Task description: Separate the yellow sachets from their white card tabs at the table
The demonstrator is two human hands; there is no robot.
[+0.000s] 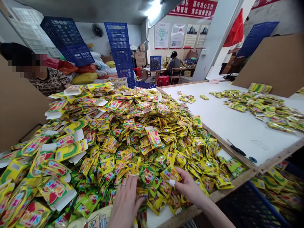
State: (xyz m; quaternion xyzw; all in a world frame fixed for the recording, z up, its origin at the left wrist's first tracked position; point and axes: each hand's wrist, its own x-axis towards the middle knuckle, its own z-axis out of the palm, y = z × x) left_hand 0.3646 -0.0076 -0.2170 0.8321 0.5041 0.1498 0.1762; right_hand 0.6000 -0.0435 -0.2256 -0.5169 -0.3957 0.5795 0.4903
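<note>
A large heap of small shiny yellow and green packets (148,175) with fruit pictures covers the table in front of me. My left hand (125,202), a ring on one finger, lies over the near edge of the heap with its fingers stretched out and the thumb apart; its fingertips touch packets. To its right, my right hand (188,185), with white tape round the thumb, pinches a yellow packet (169,174) between thumb and fingers. Open-ended flat cartons (57,191) in yellow and red are piled on the left, and one carton (153,136) rests mid-heap.
A wooden rim (234,186) edges the table. On the adjoining white table (201,110) are more packets, scissors (237,150) and a cardboard sheet (273,66). A blue crate (258,202) sits below right. One person is at the left, another sits farther back near stacked blue crates (120,47).
</note>
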